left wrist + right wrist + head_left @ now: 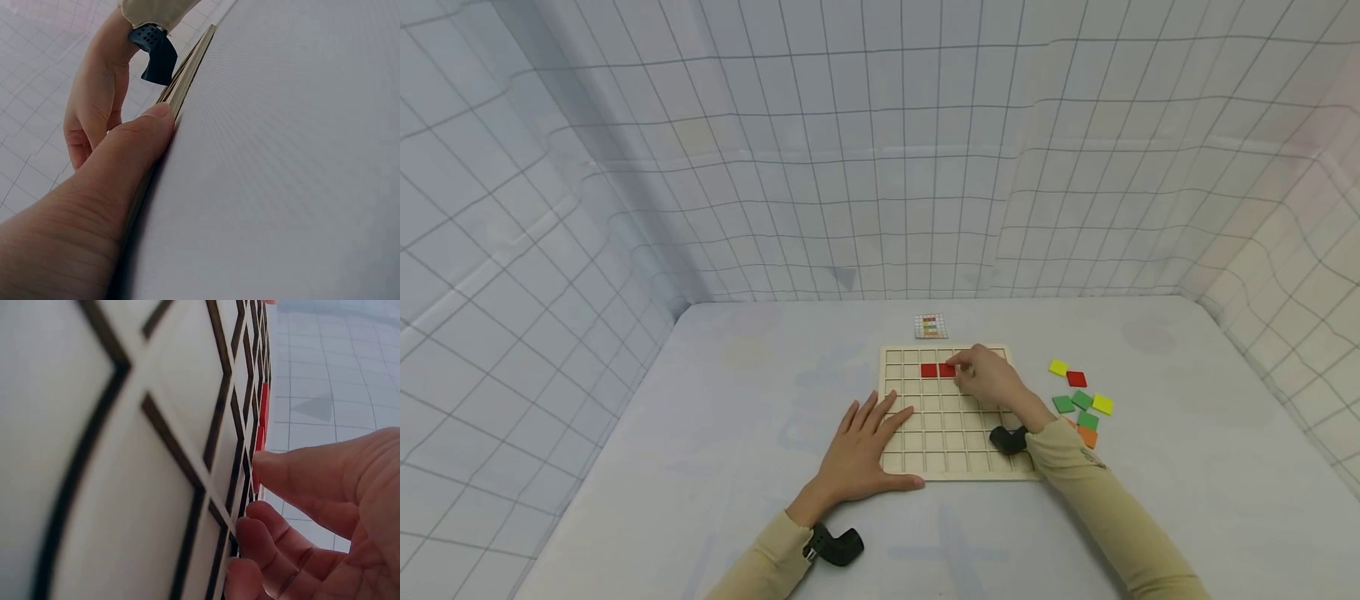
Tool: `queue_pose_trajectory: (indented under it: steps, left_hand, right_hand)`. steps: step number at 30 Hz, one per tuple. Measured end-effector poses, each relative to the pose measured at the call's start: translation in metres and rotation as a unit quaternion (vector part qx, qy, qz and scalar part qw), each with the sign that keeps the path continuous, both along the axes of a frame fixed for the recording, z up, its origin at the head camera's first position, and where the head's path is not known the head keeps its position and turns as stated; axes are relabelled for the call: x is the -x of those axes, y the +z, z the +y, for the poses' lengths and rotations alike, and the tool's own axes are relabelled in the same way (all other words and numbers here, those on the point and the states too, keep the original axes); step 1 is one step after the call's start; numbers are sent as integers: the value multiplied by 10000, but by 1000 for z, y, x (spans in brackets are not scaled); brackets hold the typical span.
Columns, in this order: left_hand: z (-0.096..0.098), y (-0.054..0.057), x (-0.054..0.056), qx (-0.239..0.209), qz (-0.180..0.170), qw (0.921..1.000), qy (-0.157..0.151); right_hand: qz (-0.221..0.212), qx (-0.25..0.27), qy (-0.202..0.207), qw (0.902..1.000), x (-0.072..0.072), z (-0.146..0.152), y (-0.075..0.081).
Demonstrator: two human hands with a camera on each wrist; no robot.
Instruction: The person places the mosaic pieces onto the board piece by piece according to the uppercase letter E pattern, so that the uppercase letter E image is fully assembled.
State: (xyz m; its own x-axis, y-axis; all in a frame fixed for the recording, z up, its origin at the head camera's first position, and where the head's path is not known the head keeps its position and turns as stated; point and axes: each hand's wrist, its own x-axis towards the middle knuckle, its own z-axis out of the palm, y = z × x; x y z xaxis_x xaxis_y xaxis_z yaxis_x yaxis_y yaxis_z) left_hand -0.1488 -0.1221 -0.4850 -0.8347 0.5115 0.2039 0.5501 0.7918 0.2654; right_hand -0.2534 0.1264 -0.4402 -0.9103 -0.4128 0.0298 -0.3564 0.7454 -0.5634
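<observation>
A pale gridded board [942,417] lies on the white table. My left hand [861,458] is spread over its left side, the thumb [134,140] pressing along the front edge. A red square tile [928,370] sits in a cell near the board's far side. Right of it, my right hand [988,377] holds another red tile [947,370] by the fingertips, low at the board. In the right wrist view, one fingertip [265,462] bears on the red tile [256,478], with the other fingers curled close to the grid.
Several loose green [1082,400], yellow [1102,404], red [1077,379] and orange tiles [1087,436] lie right of the board, partly behind the right forearm. A small card [931,326] with a coloured grid pattern lies beyond the board. Gridded white cloth [887,183] walls surround the table.
</observation>
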Motion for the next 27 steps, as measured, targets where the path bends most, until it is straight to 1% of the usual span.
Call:
queue_pose_trajectory:
  steps: [4, 10, 13, 16, 19, 23, 27]
  left_hand:
    - [-1, 0, 0, 46, 10, 10000, 18]
    - [0, -1, 0, 72, -45, 10000, 10]
    - [0, -1, 1, 97, -58, 9999, 27]
    - [0, -2, 1, 75, -22, 10000, 24]
    - [0, -3, 2, 28, -4, 10000, 7]
    - [0, -4, 2, 26, -16, 10000, 7]
    - [0, -4, 3, 62, -12, 10000, 12]
  right_hand:
    - [-37, 18, 245, 9997, -1, 3, 0]
    - [213, 370, 644, 9970, -2, 16, -4]
    - [293, 493, 691, 9960, -6, 25, -3]
    - [326, 526, 560, 9965, -12, 36, -1]
    - [289, 478, 250, 9981, -19, 48, 3]
    - [438, 281, -177, 9985, -26, 66, 7]
    - [641, 29, -543, 9965, -29, 87, 8]
